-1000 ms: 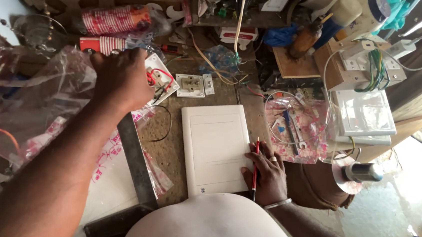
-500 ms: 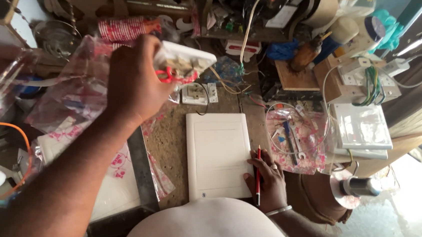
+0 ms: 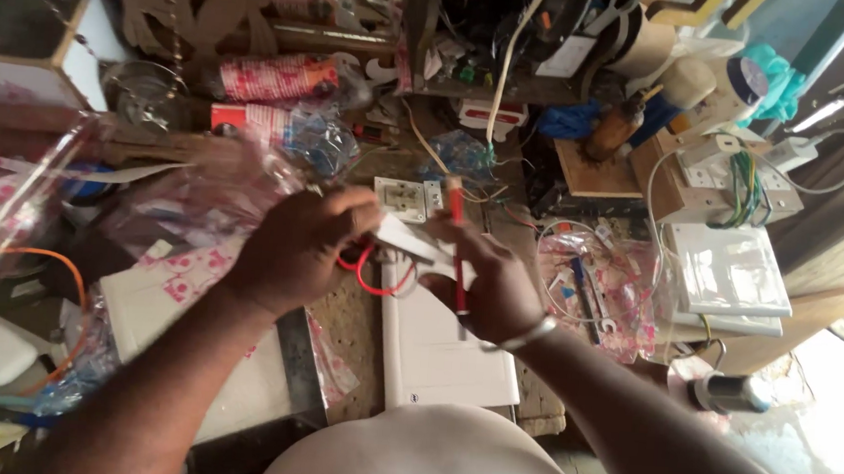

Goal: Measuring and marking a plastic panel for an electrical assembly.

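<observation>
Both hands meet above the cluttered counter [image 3: 354,332]. The left hand [image 3: 296,247] is clenched around a small white part [image 3: 412,241] with red wire loops [image 3: 371,268] hanging beneath it, held in the air just over the white flat panel [image 3: 443,354] that lies on the counter. The right hand [image 3: 484,282] grips a red screwdriver [image 3: 456,240], upright, its shaft rising past the fingers, and touches the same white part from the other side. A white wall switch plate [image 3: 400,197] lies just behind the hands. To the right sits a plastic bag of small parts [image 3: 593,291].
</observation>
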